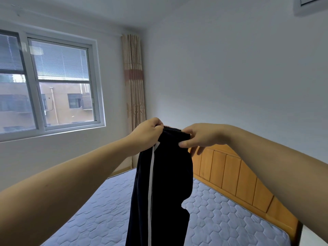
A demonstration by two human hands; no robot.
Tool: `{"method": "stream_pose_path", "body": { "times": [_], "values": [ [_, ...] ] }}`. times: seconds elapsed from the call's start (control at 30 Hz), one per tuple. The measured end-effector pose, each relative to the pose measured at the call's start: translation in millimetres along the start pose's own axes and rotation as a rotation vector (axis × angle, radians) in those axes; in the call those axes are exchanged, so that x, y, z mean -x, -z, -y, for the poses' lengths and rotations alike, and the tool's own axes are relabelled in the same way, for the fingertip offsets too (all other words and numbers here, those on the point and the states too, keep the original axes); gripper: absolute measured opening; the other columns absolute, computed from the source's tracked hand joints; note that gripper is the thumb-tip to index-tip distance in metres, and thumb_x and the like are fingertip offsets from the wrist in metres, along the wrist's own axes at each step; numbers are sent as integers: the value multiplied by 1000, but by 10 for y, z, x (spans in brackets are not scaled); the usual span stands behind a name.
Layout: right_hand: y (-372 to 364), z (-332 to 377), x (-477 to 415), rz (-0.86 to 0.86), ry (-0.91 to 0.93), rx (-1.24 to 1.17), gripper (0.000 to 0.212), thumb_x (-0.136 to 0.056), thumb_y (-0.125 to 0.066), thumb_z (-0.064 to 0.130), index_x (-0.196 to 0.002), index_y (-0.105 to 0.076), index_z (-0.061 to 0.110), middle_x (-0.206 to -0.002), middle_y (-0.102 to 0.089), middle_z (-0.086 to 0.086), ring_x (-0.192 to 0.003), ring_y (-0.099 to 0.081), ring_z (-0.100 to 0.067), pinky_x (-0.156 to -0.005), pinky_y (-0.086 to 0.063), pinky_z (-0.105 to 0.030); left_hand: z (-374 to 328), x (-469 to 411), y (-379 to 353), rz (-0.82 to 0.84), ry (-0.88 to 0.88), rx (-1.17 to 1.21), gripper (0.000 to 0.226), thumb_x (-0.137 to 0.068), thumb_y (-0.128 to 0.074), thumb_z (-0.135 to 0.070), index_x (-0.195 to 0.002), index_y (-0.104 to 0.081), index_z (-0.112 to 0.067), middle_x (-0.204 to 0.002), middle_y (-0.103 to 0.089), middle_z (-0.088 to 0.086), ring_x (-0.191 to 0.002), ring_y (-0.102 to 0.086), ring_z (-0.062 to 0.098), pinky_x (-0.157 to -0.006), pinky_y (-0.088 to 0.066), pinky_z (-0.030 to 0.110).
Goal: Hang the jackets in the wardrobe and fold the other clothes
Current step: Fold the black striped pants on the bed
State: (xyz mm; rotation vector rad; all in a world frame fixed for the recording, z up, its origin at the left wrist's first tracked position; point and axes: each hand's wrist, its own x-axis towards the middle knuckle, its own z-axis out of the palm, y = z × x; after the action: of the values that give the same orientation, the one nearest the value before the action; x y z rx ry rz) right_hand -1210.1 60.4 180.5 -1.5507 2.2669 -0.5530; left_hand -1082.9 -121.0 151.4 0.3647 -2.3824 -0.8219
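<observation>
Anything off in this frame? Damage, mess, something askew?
Nothing stands out. The left hand and right hand hold the dark trousers by the waistband, hanging down over the mattress; no tear or stain shows. Their lower legs are out of frame.

Black trousers [165, 183] you hold up in the air, waistband bunched at the top, gripped by your left hand [147, 132] and pinched by your right hand [198, 137], one white stripe down the side, legs hanging straight together, lower ends out of view.

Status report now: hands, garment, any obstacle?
Waistband of dark trousers held by left hand and right hand. Legs hang over mattress. Nothing in the way.
</observation>
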Motion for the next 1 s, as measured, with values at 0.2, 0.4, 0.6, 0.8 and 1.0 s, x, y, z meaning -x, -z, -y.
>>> {"method": "stream_pose_path", "body": {
  "times": [0.2, 0.4, 0.6, 0.8, 1.0],
  "values": [
    [5, -47, -112, -210, 110, -312, 28, -99, -65, 26, -119, -66, 7, -108, -74, -14, -100, -73, -27, -97, -57, -47, -52, 129, -85, -76, -108, 16, 28, -81, -57, -46, -97, -53, -23, -90, -61, -1, -84, -61, 21, -72, -51, 38],
    [-18, -101, -62, -240, 159, -458, 32, -95, -70, 24, -118, -65, 2, -112, -68, -22, -106, -69, -34, -97, -57, -46, 45, 77, 62, 14, -154, -46, 28, -85, -76, -45, -99, -58, -30, -92, -67, -2, -84, -67, 16, -81, -60, 43],
    [69, -81, 60, -38, 124, -471, 35, -93, -71, 29, -118, -66, 4, -108, -74, -13, -104, -72, -28, -84, -59, -31, 31, 11, 273, 197, -158, 168, 34, -75, -88, -43, -90, -65, -24, -72, -62, -8, -65, -61, 4, -59, -49, 18],
    [130, -49, 142, 56, 63, -565, 43, -86, -78, 25, -120, -64, 3, -110, -75, -14, -105, -72, -31, -82, -60, -35, 55, 13, 207, 254, -104, 357, 55, -74, -87, -41, -117, -58, -24, -105, -71, 7, -90, -73, 19, -86, -60, 32],
    [-30, -49, 170, -205, 111, -620, 36, -89, -78, 26, -116, -63, 7, -105, -75, -13, -98, -74, -30, -77, -60, -34, 21, 90, 279, 308, -60, 449, 31, -71, -84, -39, -92, -79, -17, -97, -78, 5, -90, -76, 18, -72, -58, 22]
  ]
}}
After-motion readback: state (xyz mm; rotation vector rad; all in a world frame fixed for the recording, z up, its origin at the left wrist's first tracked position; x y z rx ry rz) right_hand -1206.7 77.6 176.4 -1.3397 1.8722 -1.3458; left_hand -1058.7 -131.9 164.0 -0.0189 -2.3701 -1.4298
